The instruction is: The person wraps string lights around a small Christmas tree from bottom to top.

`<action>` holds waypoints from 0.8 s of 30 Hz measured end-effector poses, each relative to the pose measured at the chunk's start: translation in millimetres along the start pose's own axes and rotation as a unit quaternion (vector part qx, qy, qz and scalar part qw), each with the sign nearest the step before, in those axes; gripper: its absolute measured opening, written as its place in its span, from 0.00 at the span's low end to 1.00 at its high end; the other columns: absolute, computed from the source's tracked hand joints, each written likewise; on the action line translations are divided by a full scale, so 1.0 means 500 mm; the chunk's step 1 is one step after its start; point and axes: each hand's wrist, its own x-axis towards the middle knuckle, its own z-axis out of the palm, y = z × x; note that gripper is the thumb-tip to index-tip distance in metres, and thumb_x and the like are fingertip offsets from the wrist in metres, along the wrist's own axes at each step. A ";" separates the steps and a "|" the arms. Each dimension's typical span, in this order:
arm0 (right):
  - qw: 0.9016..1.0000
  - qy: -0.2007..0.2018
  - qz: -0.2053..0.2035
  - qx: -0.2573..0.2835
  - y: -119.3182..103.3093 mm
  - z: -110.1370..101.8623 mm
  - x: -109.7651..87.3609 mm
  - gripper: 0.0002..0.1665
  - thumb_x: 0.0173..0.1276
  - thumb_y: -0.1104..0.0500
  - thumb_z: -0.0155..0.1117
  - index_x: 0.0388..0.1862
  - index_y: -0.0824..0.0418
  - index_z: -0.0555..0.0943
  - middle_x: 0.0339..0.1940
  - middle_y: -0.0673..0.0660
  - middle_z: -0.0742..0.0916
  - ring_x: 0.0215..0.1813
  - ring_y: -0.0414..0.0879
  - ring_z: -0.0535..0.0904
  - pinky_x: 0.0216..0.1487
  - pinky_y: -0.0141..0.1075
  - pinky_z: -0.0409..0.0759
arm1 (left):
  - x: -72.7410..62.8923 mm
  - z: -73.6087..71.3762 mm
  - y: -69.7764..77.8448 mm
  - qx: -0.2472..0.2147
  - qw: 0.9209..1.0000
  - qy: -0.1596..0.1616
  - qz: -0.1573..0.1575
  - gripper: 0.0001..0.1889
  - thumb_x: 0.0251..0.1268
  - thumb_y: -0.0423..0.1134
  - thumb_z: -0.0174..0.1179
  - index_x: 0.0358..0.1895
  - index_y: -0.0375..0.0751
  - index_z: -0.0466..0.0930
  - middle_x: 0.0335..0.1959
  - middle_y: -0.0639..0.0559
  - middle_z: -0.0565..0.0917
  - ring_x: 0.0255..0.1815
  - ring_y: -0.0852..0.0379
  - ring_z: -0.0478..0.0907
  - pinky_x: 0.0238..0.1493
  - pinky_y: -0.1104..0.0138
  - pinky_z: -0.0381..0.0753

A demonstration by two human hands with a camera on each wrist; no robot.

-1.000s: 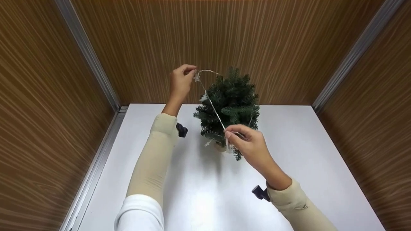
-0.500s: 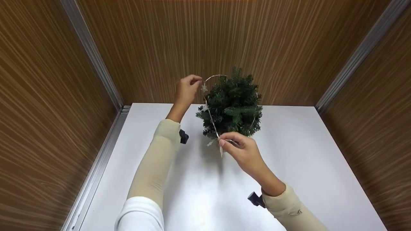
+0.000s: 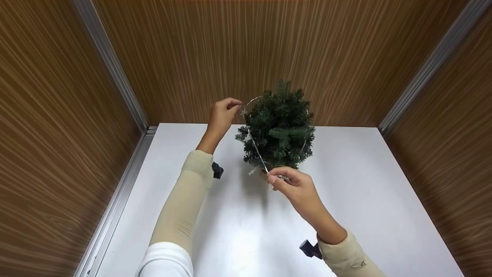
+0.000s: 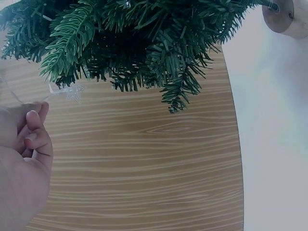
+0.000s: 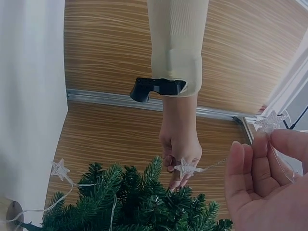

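Observation:
A small artificial Christmas tree (image 3: 282, 127) stands upright on the table, and a wooden base (image 4: 280, 18) shows in the left wrist view. A clear-wired string light (image 3: 257, 151) with transparent stars runs along the tree's left side and loops behind its upper part. At the tree's upper left, my left hand (image 3: 223, 117) pinches the wire between thumb and fingertips, close to a star (image 4: 74, 92). In front of the tree's lower part, my right hand (image 3: 298, 188) pinches another stretch of the wire beside a star (image 5: 270, 122). Some wire is hidden behind the branches.
The white tabletop (image 3: 238, 246) extends around the tree. Wood-grain panels (image 3: 184, 57) close in the back and both sides, with metal rails (image 3: 109, 65) at the corners. Each wrist wears a small black camera (image 3: 310, 249).
My left hand has come down and slightly right, bringing the wire lower along the tree's upper left. My right hand has also moved down, still pinching the string light.

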 end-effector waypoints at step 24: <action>0.999 0.002 -0.025 0.044 0.007 -0.008 -0.026 0.09 0.71 0.66 0.64 0.45 0.72 0.83 0.41 0.54 0.88 0.43 0.46 0.85 0.45 0.36 0.83 | -0.018 0.023 -0.015 -0.019 1.000 -0.003 0.014 0.08 0.72 0.34 0.61 0.48 0.36 0.87 0.45 0.41 0.88 0.44 0.54 0.82 0.44 0.65 0.80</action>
